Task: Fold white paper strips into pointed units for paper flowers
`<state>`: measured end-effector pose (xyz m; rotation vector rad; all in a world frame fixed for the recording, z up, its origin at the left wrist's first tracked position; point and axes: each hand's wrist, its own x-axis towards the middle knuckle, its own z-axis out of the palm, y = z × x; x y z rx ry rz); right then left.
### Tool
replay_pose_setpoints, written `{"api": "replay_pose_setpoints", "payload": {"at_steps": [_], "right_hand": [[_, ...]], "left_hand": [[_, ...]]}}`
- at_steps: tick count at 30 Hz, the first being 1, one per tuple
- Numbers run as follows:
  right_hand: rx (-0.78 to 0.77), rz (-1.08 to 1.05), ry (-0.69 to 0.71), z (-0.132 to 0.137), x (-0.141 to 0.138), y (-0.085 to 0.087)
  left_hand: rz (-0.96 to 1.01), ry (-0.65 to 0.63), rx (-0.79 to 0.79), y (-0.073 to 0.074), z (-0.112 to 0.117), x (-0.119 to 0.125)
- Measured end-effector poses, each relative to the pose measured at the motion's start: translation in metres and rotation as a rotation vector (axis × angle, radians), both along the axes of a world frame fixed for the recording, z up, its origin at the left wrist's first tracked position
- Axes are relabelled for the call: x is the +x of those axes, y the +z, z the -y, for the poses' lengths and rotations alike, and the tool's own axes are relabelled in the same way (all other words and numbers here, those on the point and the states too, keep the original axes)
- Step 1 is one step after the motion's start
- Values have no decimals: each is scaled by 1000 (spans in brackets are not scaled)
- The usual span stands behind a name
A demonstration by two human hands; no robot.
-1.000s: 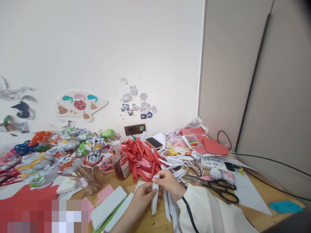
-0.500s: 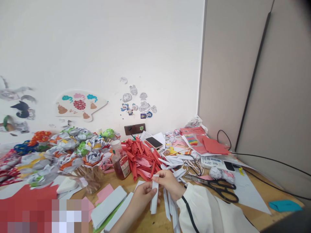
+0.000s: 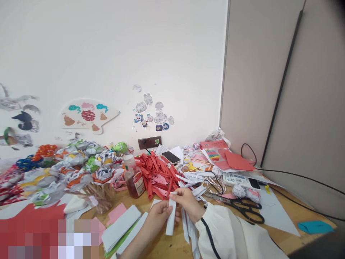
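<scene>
Both my hands hold one folded white paper strip point(image 3: 171, 217) upright over the wooden table point(image 3: 172, 248). My left hand point(image 3: 159, 215) pinches its left edge, fingers closed. My right hand point(image 3: 188, 203), in a white sleeve, grips its top end from the right. More white folded strips point(image 3: 188, 230) lie just under my right wrist. A heap of red folded strips point(image 3: 156, 174) sits right behind my hands, with further white strips point(image 3: 192, 180) to its right.
Paper flowers point(image 3: 78, 167) in a cup stand at left beside a red-labelled bottle point(image 3: 134, 178). White paper stacks point(image 3: 121, 228) lie front left. Black scissors point(image 3: 246, 208), a phone point(image 3: 170, 157), red sheets point(image 3: 237, 161), cables point(image 3: 296, 176) and a teal scrap point(image 3: 315, 226) are at right.
My hands and the white strip have stayed almost in place, with only small finger shifts on the strip. The view has tilted down slightly.
</scene>
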<state>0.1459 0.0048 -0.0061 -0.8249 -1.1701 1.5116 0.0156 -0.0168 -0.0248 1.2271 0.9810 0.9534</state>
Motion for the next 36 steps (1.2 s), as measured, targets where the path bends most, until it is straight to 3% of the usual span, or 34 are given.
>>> {"api": "replay_pose_setpoints", "payload": {"at_steps": [5,11,18,29,36], "right_hand": [[59,43,-37,-2,0,-3],[178,172,-116,-5,0,-6],[173,201,-113,-6,-2,-8],[203,162,-122,-7,4,-7],[121,32,-165,-12,9,-7]], "left_hand": [[78,-56,-34,1,1,1],[13,-72,-2,3,1,4],[-28,-32,8,4,3,4],[-137,-15,42,28,14,3],[-144,-27,18,22,12,0]]}}
